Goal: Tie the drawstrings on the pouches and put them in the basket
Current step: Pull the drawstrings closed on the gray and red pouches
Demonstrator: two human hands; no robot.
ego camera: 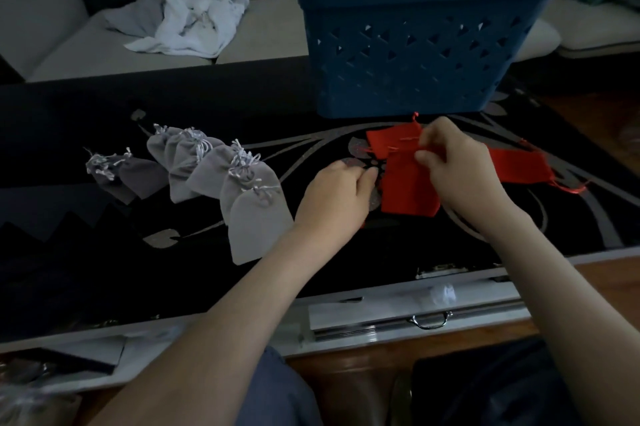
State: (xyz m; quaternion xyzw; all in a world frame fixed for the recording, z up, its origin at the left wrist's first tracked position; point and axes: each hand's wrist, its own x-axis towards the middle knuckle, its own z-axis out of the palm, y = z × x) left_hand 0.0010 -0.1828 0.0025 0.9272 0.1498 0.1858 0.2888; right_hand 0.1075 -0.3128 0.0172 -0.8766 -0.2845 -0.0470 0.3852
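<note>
- A flat red fabric pouch [408, 193], matte and roughly rectangular, lies on the glossy black tabletop [104, 269] just in front of the basket, between the two hands.
- The right hand [460, 169] rests over the pouch's upper right edge. Its thumb and forefinger are curled together, pinching at the pouch's mouth, where thin red cords [415, 117] stick out. Whether they hold cord or cloth cannot be made out.
- The left hand [339, 197] sits knuckles-up at the pouch's left edge with its fingers curled under. Its fingertips are hidden, so it is unclear whether they hold anything.
- A second red pouch [388, 139] lies partly under the first, and a third red pouch [516, 165] extends to the right, half covered by the right wrist, with a loose cord trailing from it.
- A deep blue plastic basket [415, 44], rectangular with triangular cut-outs in its wall, stands at the table's far side. Its inside is not visible.
- A row of soft grey velvet pouches [256, 221] overlaps to the left, their gathered necks showing pale, frayed-looking strings. The two furthest left look darker.
- The tabletop carries silvery curved lines and leaf shapes.
- A crumpled white cloth [194, 20] lies on a pale cushioned sofa [69, 44] beyond.
- The dim light blurs the fine detail.
</note>
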